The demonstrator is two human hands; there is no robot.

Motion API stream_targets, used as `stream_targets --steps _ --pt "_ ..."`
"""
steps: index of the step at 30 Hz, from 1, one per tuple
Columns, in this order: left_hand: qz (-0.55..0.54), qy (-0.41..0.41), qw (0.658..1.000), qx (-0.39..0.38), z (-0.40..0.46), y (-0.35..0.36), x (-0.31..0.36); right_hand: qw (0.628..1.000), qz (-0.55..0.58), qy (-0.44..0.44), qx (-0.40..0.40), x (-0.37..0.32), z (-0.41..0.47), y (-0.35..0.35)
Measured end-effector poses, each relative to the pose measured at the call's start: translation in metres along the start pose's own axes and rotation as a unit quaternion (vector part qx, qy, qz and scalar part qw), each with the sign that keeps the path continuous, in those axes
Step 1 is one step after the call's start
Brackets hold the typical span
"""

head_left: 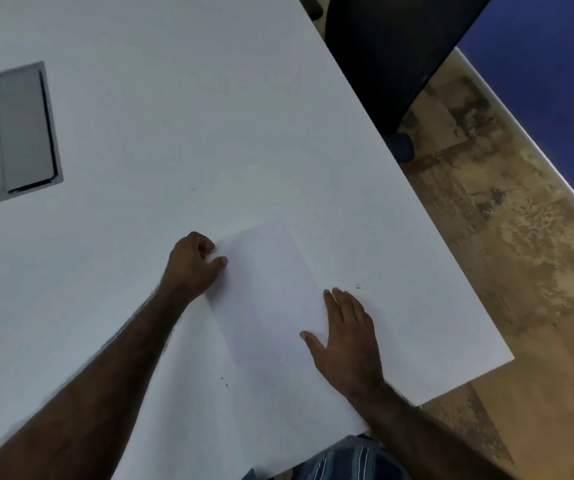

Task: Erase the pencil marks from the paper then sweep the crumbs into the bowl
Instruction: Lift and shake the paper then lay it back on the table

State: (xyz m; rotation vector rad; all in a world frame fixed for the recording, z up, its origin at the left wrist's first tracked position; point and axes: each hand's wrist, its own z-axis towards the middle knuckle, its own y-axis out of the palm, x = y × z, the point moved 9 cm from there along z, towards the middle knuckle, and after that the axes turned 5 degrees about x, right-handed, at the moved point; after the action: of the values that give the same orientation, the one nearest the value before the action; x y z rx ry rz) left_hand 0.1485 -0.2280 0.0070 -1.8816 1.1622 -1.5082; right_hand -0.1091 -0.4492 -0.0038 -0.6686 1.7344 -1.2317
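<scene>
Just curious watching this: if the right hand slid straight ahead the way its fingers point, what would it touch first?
Probably nothing but bare table: the right hand lies flat at the paper's right edge, fingers pointing away.

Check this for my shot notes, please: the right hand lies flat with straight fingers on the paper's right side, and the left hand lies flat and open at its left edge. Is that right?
Not quite. In the head view the left hand is not flat: its fingers are curled at the left edge of the paper. The right hand does lie flat with straight fingers on the paper's right side.
</scene>
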Motion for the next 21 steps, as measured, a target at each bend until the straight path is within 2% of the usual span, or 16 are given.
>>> stream_targets --steps 4,7,9,12,14,17,19,21 --pt "-0.034 -0.014 0.999 0.033 -0.022 -0.006 0.003 1.000 0.017 0.009 -0.015 -0.006 0.022 -0.014" --pt "-0.080 -0.081 0.988 0.106 -0.050 -0.017 -0.005 0.998 -0.003 0.011 -0.065 -0.011 0.032 -0.012" --pt "-0.115 -0.135 0.975 0.134 -0.080 -0.016 -0.013 0.997 -0.006 0.025 -0.071 -0.011 0.035 -0.012" --pt "-0.163 -0.223 0.954 0.121 -0.135 0.008 -0.026 0.996 -0.024 0.041 -0.069 -0.011 0.035 -0.014" --pt "-0.206 -0.280 0.934 0.086 -0.171 0.035 -0.033 0.995 -0.026 0.060 -0.072 -0.010 0.034 -0.015" --pt "-0.297 -0.363 0.883 0.034 -0.215 0.073 -0.035 0.992 -0.018 0.093 -0.078 -0.010 0.038 -0.016" --pt "-0.346 -0.394 0.851 0.029 -0.228 0.087 -0.033 0.988 -0.012 0.124 -0.095 -0.008 0.041 -0.014" --pt "-0.361 -0.403 0.840 0.036 -0.228 0.091 -0.030 0.983 -0.006 0.147 -0.109 -0.006 0.044 -0.013"
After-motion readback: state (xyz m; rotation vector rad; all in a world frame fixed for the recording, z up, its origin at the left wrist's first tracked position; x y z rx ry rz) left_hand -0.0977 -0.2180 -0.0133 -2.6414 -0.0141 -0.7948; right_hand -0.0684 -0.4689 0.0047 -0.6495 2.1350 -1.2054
